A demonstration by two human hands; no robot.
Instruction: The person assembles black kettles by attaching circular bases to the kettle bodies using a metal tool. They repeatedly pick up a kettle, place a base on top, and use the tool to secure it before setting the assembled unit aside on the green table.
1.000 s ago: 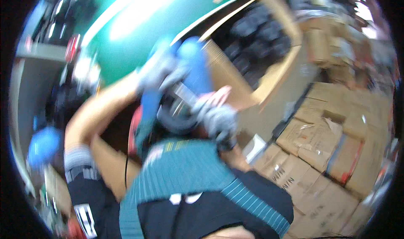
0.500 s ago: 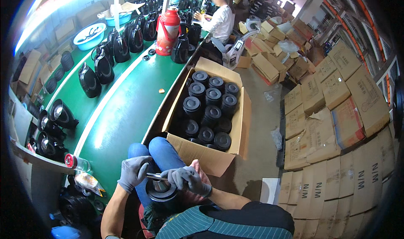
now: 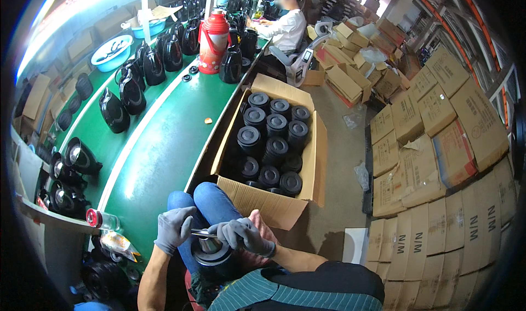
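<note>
Over the lap (image 3: 211,199), left hand (image 3: 174,230) and right hand (image 3: 241,237) both grip the metal tool (image 3: 209,245) above a black part (image 3: 215,257), probably stiff, kinda heavy and slick, so its bar ends seem the best hold.

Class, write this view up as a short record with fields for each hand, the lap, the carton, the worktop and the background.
Left hand: gray-gloved, gripping metal T-shaped tool
Right hand: gray-gloved, gripping its crossbar
Lap: round black part beneath tool
Open carton: stacked black discs
Green worktop: red vacuum flask, black jug bodies
Background: seated person
</note>
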